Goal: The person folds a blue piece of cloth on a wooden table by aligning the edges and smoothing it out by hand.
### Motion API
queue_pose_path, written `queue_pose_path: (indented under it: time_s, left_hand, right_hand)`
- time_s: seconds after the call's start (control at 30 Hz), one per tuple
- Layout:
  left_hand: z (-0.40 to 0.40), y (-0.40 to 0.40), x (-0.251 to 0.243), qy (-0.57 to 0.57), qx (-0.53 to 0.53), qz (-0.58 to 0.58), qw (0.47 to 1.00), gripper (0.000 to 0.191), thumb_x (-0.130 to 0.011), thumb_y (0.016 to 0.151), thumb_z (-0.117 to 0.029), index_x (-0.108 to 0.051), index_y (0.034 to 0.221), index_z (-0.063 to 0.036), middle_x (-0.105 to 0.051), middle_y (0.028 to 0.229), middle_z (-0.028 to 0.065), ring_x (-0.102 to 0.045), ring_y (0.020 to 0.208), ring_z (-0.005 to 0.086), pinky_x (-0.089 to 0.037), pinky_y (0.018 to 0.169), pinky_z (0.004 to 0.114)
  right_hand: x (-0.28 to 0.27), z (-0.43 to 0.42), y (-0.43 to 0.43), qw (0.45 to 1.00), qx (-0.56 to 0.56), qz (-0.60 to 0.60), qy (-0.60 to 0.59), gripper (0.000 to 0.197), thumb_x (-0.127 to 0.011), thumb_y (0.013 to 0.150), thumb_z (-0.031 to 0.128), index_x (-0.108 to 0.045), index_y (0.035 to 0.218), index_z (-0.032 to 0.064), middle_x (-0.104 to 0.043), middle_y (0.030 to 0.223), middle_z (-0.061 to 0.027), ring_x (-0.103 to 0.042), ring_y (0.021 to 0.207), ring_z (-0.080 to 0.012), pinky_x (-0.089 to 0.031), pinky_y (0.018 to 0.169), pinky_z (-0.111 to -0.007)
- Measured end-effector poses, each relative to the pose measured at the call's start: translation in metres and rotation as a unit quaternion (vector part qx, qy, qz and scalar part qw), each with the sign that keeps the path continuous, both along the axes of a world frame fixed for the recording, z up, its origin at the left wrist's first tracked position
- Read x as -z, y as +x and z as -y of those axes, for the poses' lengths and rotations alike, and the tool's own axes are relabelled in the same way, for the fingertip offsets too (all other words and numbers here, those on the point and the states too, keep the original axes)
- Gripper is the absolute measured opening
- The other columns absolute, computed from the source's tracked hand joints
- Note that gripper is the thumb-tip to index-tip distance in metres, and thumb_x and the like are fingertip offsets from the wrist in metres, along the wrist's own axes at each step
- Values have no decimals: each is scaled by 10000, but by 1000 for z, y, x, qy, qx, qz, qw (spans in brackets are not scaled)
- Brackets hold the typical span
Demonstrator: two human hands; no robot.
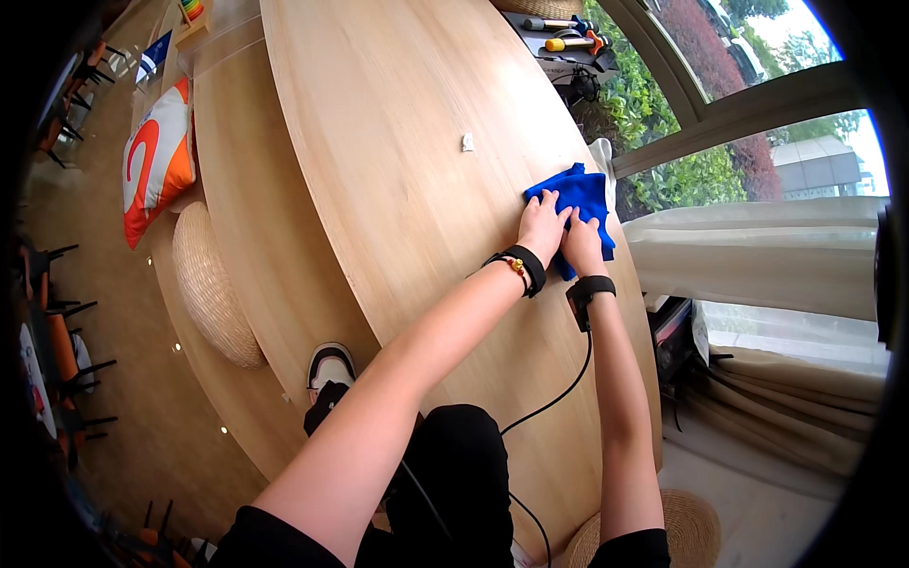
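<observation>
A blue cloth (579,195), loosely folded, lies near the window-side edge of a light wooden platform (398,142). My left hand (545,226) rests on the cloth's left part, fingers spread over it. Right beside it, my right hand (582,241) presses on the cloth's lower middle; its fingers are partly bent, and whether they pinch the fabric cannot be told. Both wrists wear black bands, and a black cable runs from the right one. A small crumpled white scrap (467,143) sits on the wood, up and left of the cloth.
Toy-like tools (572,44) lie on a dark box by the window. A white curtain (753,248) hangs at the right. Lower steps to the left hold a woven cushion (209,291) and an orange-and-white pillow (160,160). The black cable (550,406) crosses the wood near my knee.
</observation>
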State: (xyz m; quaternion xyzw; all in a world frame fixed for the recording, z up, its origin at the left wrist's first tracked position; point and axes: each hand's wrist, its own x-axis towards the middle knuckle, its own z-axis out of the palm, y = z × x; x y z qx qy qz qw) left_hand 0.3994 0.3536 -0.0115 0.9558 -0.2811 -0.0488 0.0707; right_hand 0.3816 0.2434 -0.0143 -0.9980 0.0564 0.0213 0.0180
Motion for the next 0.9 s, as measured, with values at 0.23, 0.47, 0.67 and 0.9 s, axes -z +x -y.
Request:
queue_pose_path:
  time_s: [0.23,0.47,0.67,0.9]
  left_hand:
    - [-1,16,12,-3,-8,46,999,430,-352,870,-227,-305,1297,-215,-267,1354,66,-287,1204,227,-264,954,298]
    - [-48,19,-9,-226,103,-144,958,310,-409,798,-140,-551,1062,-64,-504,1134,148,-476,1023,283,-381,875,338]
    - [-230,-4,-80,-696,-24,-408,590,441,-212,907,-247,-405,1172,49,-500,1135,162,-523,992,227,-391,896,319]
    - [-362,-49,14,-934,-225,-196,196,478,-187,893,-250,-295,1237,65,-291,1315,168,-297,1216,256,-267,1015,344]
  right_hand:
    - [7,4,28,999,-7,31,-20,499,-542,762,211,-415,1157,-66,-562,825,-268,-505,844,-390,-471,662,-382]
    - [0,-6,37,999,35,-10,25,637,-590,746,211,-271,1292,135,-478,912,-302,-542,782,-392,-469,690,-391]
    - [-8,-7,40,998,38,36,33,555,-472,740,81,-386,1231,325,-495,819,-229,-539,674,-359,-464,694,-393]
    - [13,-54,97,995,-32,88,36,455,-469,724,114,-501,1157,250,-554,827,-244,-560,756,-345,-464,726,-383]
